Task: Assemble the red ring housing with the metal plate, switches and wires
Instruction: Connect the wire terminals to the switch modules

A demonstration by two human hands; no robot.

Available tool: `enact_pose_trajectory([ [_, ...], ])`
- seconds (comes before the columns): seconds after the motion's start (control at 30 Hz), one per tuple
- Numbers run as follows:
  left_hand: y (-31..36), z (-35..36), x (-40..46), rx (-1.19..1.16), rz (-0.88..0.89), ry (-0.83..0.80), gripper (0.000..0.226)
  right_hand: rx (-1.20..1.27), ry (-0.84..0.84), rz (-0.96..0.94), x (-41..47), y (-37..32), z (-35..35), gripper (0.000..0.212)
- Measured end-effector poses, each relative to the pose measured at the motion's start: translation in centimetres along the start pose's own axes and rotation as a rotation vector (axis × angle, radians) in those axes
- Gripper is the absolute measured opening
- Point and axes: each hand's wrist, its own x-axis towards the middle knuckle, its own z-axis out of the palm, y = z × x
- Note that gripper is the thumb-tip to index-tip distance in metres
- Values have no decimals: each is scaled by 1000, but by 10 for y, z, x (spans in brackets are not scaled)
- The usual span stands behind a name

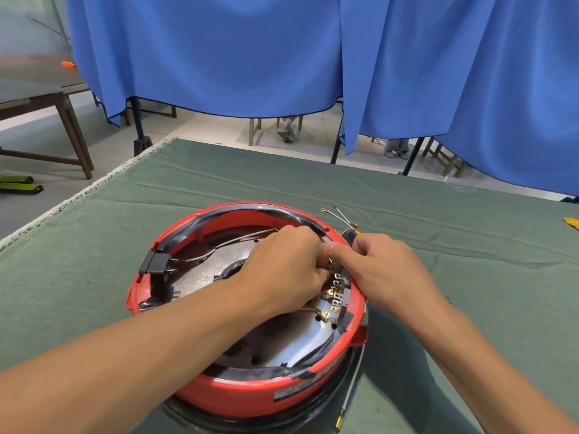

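Housing [250, 393]: glossy red plastic ring lying around a dull metal plate [200, 278].
Left hand [282, 270]: fingers curling inside; hold hidden.
Right hand [380, 270]: thumb pressing by brass terminals [336, 292]; hold unclear.

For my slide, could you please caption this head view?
Both hands, left hand and right hand, work wire terminals inside the round red plastic ring housing on green cloth.

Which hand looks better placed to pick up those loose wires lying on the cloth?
Probably the right hand: the loose wires lie on the green cloth just beyond it, while the left hand works inside the red ring housing.
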Motion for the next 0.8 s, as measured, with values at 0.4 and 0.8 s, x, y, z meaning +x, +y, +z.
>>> enact_pose_trajectory([
  [0.4, -9, -31, -1, -45, -244, 157, 17, 49, 4, 17, 10, 0, 4, 57],
  [0.8, 3, -25, -2, 40, -162, -31, 19, 165, -112, 134, 15, 8, -4, 52],
])
